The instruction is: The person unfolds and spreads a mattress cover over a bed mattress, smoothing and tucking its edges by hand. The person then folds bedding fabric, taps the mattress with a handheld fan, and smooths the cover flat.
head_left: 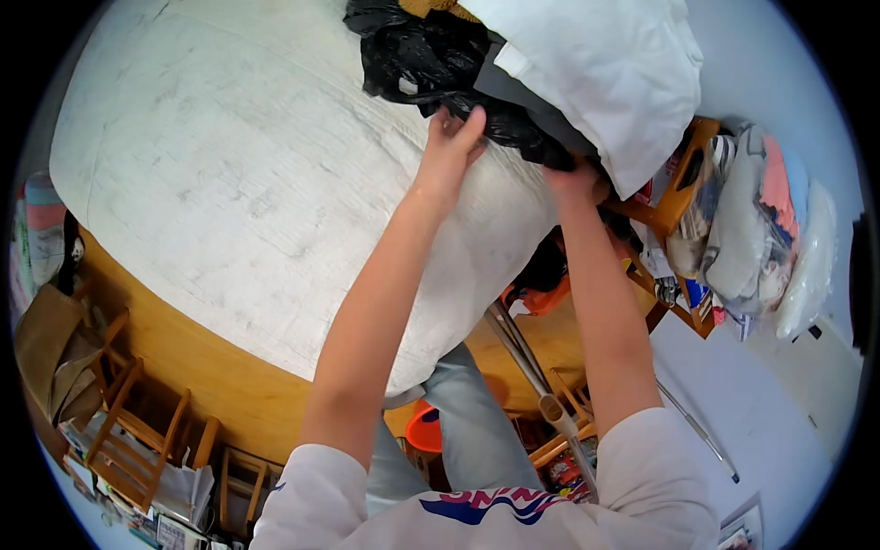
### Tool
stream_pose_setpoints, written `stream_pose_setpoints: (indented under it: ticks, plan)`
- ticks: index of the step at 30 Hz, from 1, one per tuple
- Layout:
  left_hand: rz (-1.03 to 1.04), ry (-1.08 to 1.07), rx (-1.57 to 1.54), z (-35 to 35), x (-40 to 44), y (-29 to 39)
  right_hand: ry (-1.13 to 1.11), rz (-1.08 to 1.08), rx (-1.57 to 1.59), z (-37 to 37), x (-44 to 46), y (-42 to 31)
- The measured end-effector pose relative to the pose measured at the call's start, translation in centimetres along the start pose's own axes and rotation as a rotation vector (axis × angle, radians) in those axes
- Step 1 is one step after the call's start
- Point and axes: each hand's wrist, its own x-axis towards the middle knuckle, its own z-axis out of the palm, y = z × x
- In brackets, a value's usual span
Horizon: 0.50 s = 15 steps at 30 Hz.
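Note:
A crumpled black plastic bag lies at the far edge of a white padded surface that looks like a mattress. My left hand pinches the near edge of the bag, thumb on the right and fingertips partly hidden in the plastic. To the right, my right hand is closed at the bag's lower right end, its fingers mostly covered. Just beyond my hands, a dark grey flat-sided thing shows between the bag and a white cloth. A bit of brown fuzzy material shows behind the bag.
Right of the mattress stands a wooden chair near piled clothes and plastic-wrapped items. Metal poles lean near my legs, by an orange bucket. Wooden stools stand at lower left. A thin rod lies on the floor.

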Motion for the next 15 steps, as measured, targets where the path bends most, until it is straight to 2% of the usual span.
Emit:
stream_pose_setpoints:
  ticks: [2,3,6,7,9,13,15]
  plan:
    - [-0.21,0.033,-0.525,3.0,1.9,2.3,0.055,0.021,0.028,2.2,-2.1,0.3]
    - [-0.207,0.037,-0.524,3.9,3.4,2.0,0.064,0.033,0.045,3.2,-2.3,0.2]
    - [-0.03,-0.068,-0.519,5.9,5.7,1.5,0.06,0.027,0.058,4.5,-1.4,-1.2]
    - [-0.029,-0.058,-0.515,6.2,5.8,2.3,0.046,0.024,0.06,5.0,-0.8,-1.7]
    - [-0.007,-0.184,-0.606,6.6,5.5,3.9,0.005,0.027,0.067,6.5,0.6,-3.0]
    - [-0.067,-0.215,-0.625,7.3,5.4,6.7,-0.059,0.028,0.053,8.4,2.0,-5.3]
    - [-0.033,-0.249,-0.608,6.0,5.6,4.1,-0.075,0.035,0.045,8.7,2.1,-6.3]
